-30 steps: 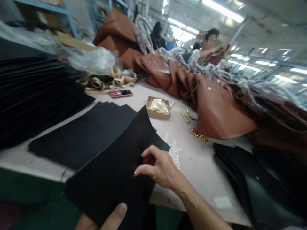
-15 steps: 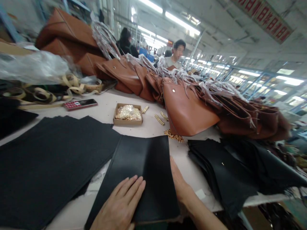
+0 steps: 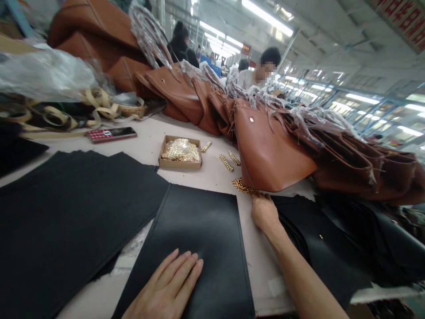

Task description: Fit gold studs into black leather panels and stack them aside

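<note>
My left hand [image 3: 169, 283] lies flat, fingers stretched out, on a smooth black leather panel [image 3: 199, 212] in front of me. My right hand [image 3: 264, 212] is beyond the panel's right edge, at a small pile of gold metal pieces [image 3: 244, 186]. Its fingers look curled at the pile's near edge; the tips are hidden, so what they pinch cannot be made out. Just past the pile stands a brown leather bag [image 3: 268, 148]. An open cardboard box [image 3: 181, 165] of similar gold pieces sits behind the panel, with short gold rows [image 3: 226, 162] to its right.
More black leather pieces [image 3: 73, 212] lie at the left, and a stack of black panels [image 3: 327, 257] at the right. A red phone [image 3: 112, 134] rests near coiled beige strips [image 3: 96, 106]. Brown bags with plastic-wrapped handles [image 3: 209, 102] line the back. A person [image 3: 255, 73] is beyond them.
My right hand has left the panel's right edge and reached forward to the gold pile. My left hand stays flat on the panel. The view has shifted slightly.
</note>
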The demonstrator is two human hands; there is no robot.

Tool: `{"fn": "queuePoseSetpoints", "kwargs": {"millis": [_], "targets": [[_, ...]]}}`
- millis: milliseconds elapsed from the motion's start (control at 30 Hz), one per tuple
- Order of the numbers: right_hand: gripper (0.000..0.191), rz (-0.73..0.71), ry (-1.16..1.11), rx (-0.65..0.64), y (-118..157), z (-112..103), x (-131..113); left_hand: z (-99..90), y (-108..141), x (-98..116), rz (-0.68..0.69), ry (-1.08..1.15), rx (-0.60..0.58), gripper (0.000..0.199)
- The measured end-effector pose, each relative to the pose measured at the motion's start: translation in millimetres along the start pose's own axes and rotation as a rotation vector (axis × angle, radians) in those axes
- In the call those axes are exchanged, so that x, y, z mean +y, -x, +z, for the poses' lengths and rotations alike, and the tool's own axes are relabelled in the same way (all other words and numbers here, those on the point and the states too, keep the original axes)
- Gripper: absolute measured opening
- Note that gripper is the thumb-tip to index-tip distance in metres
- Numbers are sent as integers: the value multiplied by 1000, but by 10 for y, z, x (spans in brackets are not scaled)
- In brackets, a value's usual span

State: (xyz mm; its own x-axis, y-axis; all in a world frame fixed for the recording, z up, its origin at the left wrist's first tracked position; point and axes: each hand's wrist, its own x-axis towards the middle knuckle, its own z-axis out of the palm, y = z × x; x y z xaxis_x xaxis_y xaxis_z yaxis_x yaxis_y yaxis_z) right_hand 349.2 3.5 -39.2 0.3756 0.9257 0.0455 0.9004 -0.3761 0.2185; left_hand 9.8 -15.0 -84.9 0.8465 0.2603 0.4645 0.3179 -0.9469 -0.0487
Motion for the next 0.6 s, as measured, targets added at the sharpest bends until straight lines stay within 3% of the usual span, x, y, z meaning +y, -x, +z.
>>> {"fn": "queuePoseSetpoints", "kwargs": {"millis": [200, 433, 600], "targets": [[32, -49, 57, -45, -39, -9, 76, -190, -59, 62, -109, 77, -134, 81], [24, -31, 66, -63, -162, -2, 146, -47, 5, 82, -165, 253, -132, 85], [26, 18, -12, -24, -210, -45, 118, -165, -40, 124, -203, 337, -223, 80]]}}
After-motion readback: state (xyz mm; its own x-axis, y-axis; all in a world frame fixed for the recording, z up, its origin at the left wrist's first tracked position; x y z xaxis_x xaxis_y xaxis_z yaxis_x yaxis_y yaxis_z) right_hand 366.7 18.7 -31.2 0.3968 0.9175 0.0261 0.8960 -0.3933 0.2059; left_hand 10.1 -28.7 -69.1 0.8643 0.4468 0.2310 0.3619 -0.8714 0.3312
